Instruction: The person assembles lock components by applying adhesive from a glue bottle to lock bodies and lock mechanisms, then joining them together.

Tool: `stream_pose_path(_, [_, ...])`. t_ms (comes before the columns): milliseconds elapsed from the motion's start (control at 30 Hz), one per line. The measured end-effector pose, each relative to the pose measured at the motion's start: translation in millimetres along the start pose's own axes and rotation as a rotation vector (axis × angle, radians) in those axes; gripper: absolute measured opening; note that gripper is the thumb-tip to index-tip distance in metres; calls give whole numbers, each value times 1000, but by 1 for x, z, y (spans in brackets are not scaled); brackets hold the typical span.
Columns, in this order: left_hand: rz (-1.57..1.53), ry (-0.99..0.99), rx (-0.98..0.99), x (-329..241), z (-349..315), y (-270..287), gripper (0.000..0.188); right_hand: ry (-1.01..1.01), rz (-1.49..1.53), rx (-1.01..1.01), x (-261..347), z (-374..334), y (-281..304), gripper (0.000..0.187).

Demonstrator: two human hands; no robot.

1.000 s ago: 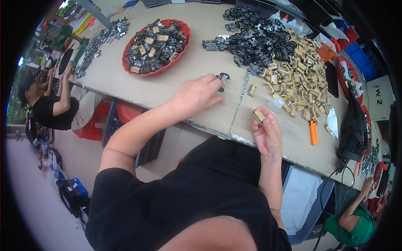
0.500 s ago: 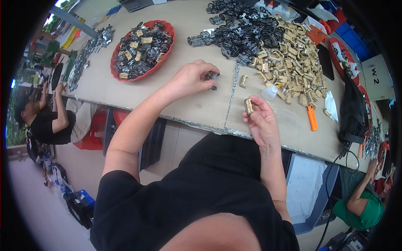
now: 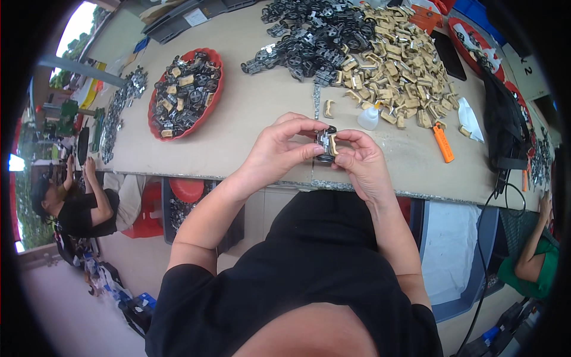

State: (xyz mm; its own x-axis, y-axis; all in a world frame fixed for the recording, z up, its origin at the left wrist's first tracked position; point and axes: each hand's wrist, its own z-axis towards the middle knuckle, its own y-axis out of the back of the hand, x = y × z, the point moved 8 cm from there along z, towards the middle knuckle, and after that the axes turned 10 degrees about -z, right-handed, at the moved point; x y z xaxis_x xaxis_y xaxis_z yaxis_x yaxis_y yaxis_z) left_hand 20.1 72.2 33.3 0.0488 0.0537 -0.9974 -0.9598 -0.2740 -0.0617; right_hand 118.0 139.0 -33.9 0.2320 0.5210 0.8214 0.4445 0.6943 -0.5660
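Between my two hands, above the front part of the table, is a small toy car chassis [image 3: 325, 141] with black wheels. My left hand [image 3: 279, 144] pinches it between thumb and fingers. From the other side, my right hand [image 3: 364, 159] holds a gold-coloured bracket-shaped part [image 3: 333, 144] against the chassis; whether the two are joined I cannot tell. Just beyond, one loose gold part [image 3: 328, 108] lies on the table, with a small white squeeze bottle [image 3: 369, 118] to its right.
A pile of black chassis [image 3: 303, 44] and a heap of gold parts [image 3: 395, 71] cover the far side. On the left stands a red scalloped tray [image 3: 220, 98] of mixed parts. An orange-handled tool [image 3: 442, 143] and a black bag [image 3: 505, 131] lie right. Other people sit at both ends.
My left hand has moved right with the chassis, and my right hand has brought the gold part left to meet it. The view has shifted slightly.
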Motion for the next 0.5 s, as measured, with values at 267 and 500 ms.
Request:
stream_pose_path(267, [22, 33, -41, 0, 4, 0, 30, -17, 13, 33, 1, 0, -2, 27])
stream_pose_path(500, [28, 58, -81, 4, 4, 1, 30, 120, -132, 1, 9, -3, -5, 21])
